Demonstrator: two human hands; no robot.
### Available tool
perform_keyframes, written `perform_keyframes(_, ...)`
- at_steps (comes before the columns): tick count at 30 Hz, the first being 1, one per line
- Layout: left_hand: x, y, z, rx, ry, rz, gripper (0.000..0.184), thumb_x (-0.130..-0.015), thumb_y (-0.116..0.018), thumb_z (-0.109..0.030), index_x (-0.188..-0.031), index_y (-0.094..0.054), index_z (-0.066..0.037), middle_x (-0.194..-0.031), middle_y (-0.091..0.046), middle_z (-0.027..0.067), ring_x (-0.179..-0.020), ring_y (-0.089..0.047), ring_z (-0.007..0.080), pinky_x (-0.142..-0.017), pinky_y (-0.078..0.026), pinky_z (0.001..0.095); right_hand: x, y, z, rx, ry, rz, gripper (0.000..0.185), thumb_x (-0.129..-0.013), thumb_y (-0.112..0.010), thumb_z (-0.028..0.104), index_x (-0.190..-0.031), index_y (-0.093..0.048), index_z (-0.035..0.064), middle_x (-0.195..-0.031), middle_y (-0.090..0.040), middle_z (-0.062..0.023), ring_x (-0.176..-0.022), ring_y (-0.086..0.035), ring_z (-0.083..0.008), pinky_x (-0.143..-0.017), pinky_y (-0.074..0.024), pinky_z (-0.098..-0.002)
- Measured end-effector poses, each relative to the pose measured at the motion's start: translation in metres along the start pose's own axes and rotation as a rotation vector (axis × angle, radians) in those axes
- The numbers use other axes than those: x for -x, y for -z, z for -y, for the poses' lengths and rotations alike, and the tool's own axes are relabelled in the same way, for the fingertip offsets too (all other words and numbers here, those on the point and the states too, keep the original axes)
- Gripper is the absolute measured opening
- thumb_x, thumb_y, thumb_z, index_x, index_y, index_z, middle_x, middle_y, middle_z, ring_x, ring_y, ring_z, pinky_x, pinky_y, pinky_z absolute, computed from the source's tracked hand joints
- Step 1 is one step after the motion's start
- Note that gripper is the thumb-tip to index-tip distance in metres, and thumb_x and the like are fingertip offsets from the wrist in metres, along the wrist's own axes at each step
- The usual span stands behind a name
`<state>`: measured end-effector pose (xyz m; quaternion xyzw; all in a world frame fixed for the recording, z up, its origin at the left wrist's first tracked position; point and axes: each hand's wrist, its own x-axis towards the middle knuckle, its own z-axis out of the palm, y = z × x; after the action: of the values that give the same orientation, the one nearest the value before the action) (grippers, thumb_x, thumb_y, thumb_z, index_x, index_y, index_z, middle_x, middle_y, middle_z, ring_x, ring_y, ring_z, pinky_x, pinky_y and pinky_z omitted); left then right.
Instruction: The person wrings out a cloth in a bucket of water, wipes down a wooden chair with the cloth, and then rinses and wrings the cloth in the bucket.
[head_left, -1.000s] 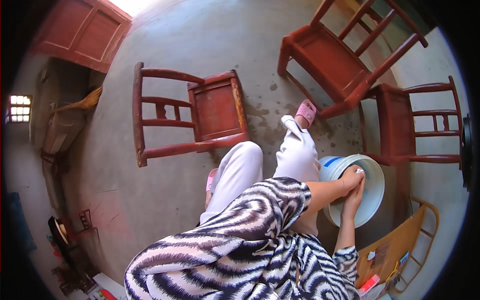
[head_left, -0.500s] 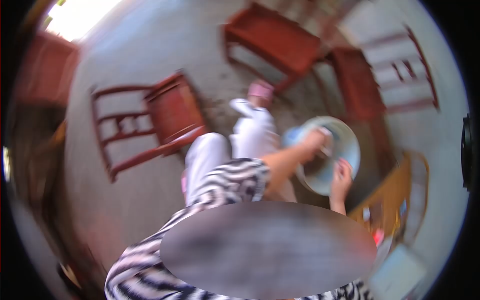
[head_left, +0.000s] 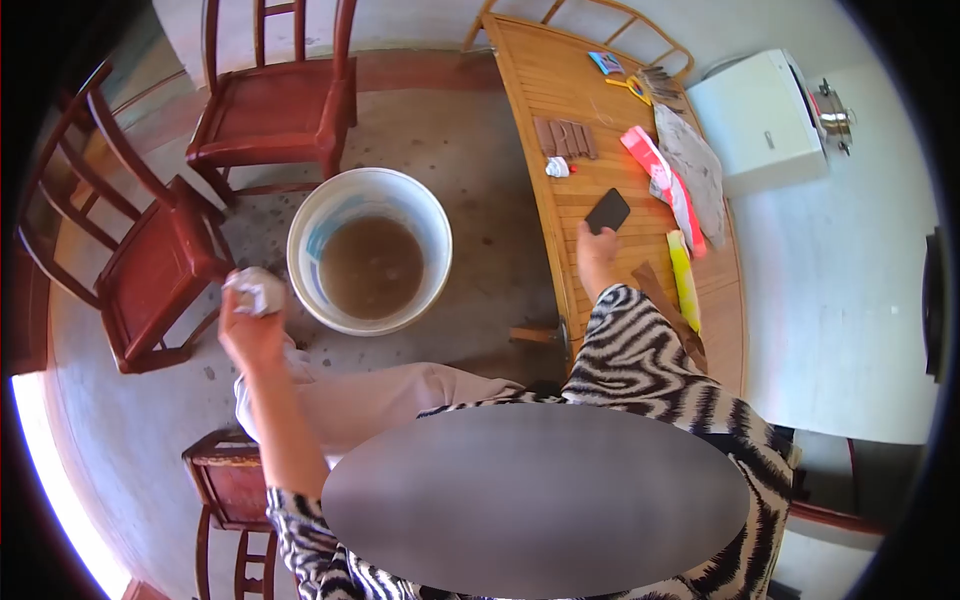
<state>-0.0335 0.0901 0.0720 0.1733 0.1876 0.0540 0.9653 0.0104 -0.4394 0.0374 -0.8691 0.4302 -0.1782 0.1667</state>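
Observation:
On the left, my left hand [head_left: 250, 335] is raised beside the bucket, its fingers closed around a crumpled white cloth [head_left: 258, 292]. To its right stands a white bucket [head_left: 437, 255] with murky brown water [head_left: 372, 268] in it. My right hand [head_left: 598, 258] reaches over the wooden table [head_left: 530, 90], fingers gripping the lower end of a black smartphone [head_left: 608, 211]. Whether the phone is lifted off the tabletop I cannot tell.
Brown bars [head_left: 566, 138], a small white wad [head_left: 557, 167], yellow scissors [head_left: 632, 88], a pink-and-white packet [head_left: 655, 165] and a yellow wrapper [head_left: 684, 280] lie on the table. Red wooden chairs [head_left: 270, 115] stand around the bucket. A white cabinet [head_left: 762, 120] is beside the table.
My view has swung round toward the table. Both hands were together over the bucket; now the left is out beside it with the cloth, and the right has moved onto the phone.

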Motion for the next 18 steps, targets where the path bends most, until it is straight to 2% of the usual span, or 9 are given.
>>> perform_keyframes(2, 0.011, 0.006, -0.047, -0.093, -0.139, -0.015, 0.032, -0.088, -0.046, -0.020, -0.115, -0.051, -0.005, -0.111, -0.056, 0.0118, -0.105, -0.051, 0.0266, -0.091, -0.039, 0.0462, -0.029, 0.007, -0.009, 0.115, -0.298, 0.091, 0.067, -0.072, -0.065, 0.051, -0.110, -0.053, -0.0031, -0.121, -0.046, -0.0215, -0.115, -0.041, -0.0359, -0.096, -0.0326, -0.0453)
perform_keyframes(6, 0.053, 0.069, -0.162, -0.172, -0.279, -0.007, 0.032, -0.087, -0.046, -0.017, -0.115, -0.051, -0.002, -0.115, -0.055, 0.0136, -0.108, -0.050, 0.0284, -0.095, -0.036, 0.0493, -0.086, -0.016, -0.041, 0.078, -0.481, 0.356, 0.083, -0.070, -0.059, 0.063, -0.117, -0.050, -0.0039, -0.129, -0.041, -0.0218, -0.123, -0.033, -0.0358, -0.100, -0.0263, -0.0473)
perform_keyframes(8, 0.089, 0.076, -0.196, -0.113, -0.442, -0.454, 0.030, -0.087, -0.047, -0.016, -0.113, -0.052, -0.001, -0.114, -0.055, 0.0142, -0.108, -0.050, 0.0290, -0.095, -0.036, 0.0497, -0.095, -0.018, -0.037, 0.192, -0.412, 0.431, 0.092, -0.067, -0.056, 0.070, -0.122, -0.047, -0.0028, -0.131, -0.039, -0.0219, -0.125, -0.029, -0.0352, -0.103, -0.0214, -0.0476)
perform_keyframes(10, 0.127, 0.097, -0.222, -0.165, -0.510, -0.609, 0.027, -0.084, -0.050, -0.016, -0.106, -0.055, -0.001, -0.109, -0.058, 0.0139, -0.103, -0.053, 0.0292, -0.092, -0.039, 0.0506, -0.102, -0.024, -0.033, 0.201, -0.447, 0.447, 0.093, -0.067, -0.054, 0.071, -0.122, -0.047, -0.0025, -0.130, -0.040, -0.0213, -0.126, -0.029, -0.0350, -0.104, -0.0205, -0.0467)
perform_keyframes(12, 0.161, 0.098, -0.229, -0.135, -0.601, -0.872, 0.030, -0.083, -0.053, -0.019, -0.108, -0.053, -0.003, -0.108, -0.057, 0.0131, -0.103, -0.052, 0.0289, -0.089, -0.041, 0.0489, -0.103, -0.020, -0.020, 0.219, -0.479, 0.461, 0.093, -0.067, -0.052, 0.072, -0.123, -0.047, -0.0021, -0.130, -0.041, -0.0207, -0.126, -0.028, -0.0347, -0.104, -0.0197, -0.0459)
perform_keyframes(14, 0.205, 0.139, -0.253, -0.164, -0.597, -0.852, 0.029, -0.081, -0.055, -0.021, -0.105, -0.054, -0.004, -0.105, -0.058, 0.0125, -0.097, -0.055, 0.0290, -0.083, -0.045, 0.0486, -0.104, -0.024, -0.015, 0.271, -0.511, 0.416, 0.087, -0.068, -0.058, 0.065, -0.122, -0.047, -0.0018, -0.134, -0.037, -0.0189, -0.129, -0.025, -0.0333, -0.105, -0.0200, -0.0445)
perform_keyframes(15, 0.226, 0.130, -0.255, -0.130, -0.634, -0.958, 0.028, -0.080, -0.056, -0.020, -0.103, -0.054, -0.004, -0.103, -0.058, 0.0126, -0.095, -0.055, 0.0290, -0.081, -0.046, 0.0483, -0.101, -0.019, -0.008, 0.279, -0.510, 0.432, 0.087, -0.068, -0.058, 0.065, -0.122, -0.047, -0.0018, -0.134, -0.037, -0.0189, -0.129, -0.025, -0.0333, -0.105, -0.0200, -0.0445)
perform_keyframes(17, 0.246, 0.124, -0.234, -0.045, -0.704, -1.115, 0.027, -0.078, -0.057, -0.019, -0.100, -0.056, -0.003, -0.099, -0.059, 0.0132, -0.091, -0.057, 0.0293, -0.078, -0.047, 0.0479, -0.095, -0.024, -0.006, 0.313, -0.559, 0.263, 0.077, -0.067, -0.060, 0.063, -0.112, -0.058, 0.0011, -0.123, -0.051, -0.0184, -0.119, -0.042, -0.0319, -0.099, -0.0301, -0.0397)
perform_keyframes(18, 0.251, 0.127, -0.228, -0.004, -0.735, -1.183, 0.026, -0.077, -0.058, -0.019, -0.097, -0.057, -0.003, -0.097, -0.060, 0.0137, -0.089, -0.058, 0.0296, -0.076, -0.048, 0.0479, -0.090, -0.029, -0.008, 0.302, -0.564, 0.270, 0.077, -0.067, -0.060, 0.063, -0.112, -0.058, 0.0011, -0.123, -0.051, -0.0184, -0.119, -0.042, -0.0319, -0.099, -0.0301, -0.0397)
